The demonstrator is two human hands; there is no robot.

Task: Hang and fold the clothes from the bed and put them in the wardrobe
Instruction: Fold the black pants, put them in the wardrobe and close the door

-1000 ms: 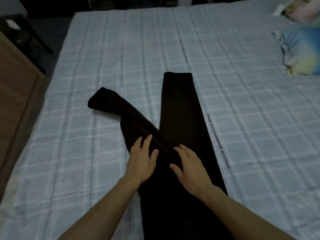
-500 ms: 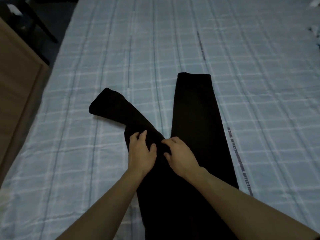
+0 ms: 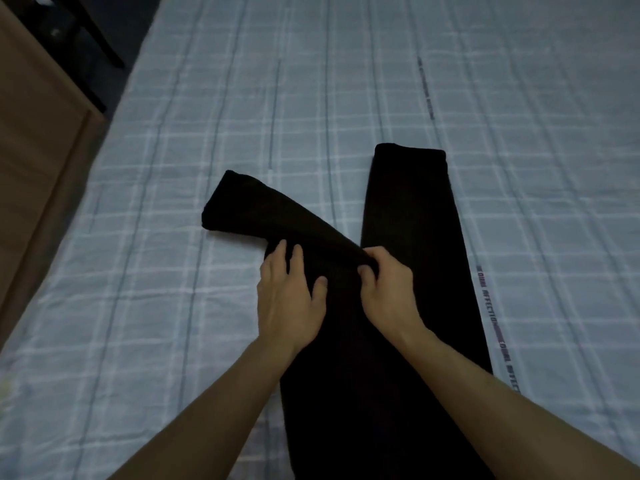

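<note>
A pair of black trousers [image 3: 408, 258] lies on the bed [image 3: 173, 271], near the middle of the checked sheet; one leg goes straight up the bed, and the other leg bends off to the left, so the two make a V; the left hand [image 3: 289, 299] lies flat on the bent leg with its fingers spread out, pressing the cloth down; the right hand [image 3: 388, 292] is just beside it, at the spot where the two legs part, and its fingers and thumb are curled round a fold of the black cloth, pinching it; both bare arms reach in from the bottom; a strip of printed letters [image 3: 495, 327] runs down the sheet, just right of the trousers; a brown wooden board [image 3: 31, 161] stands by the bed's left side.
</note>
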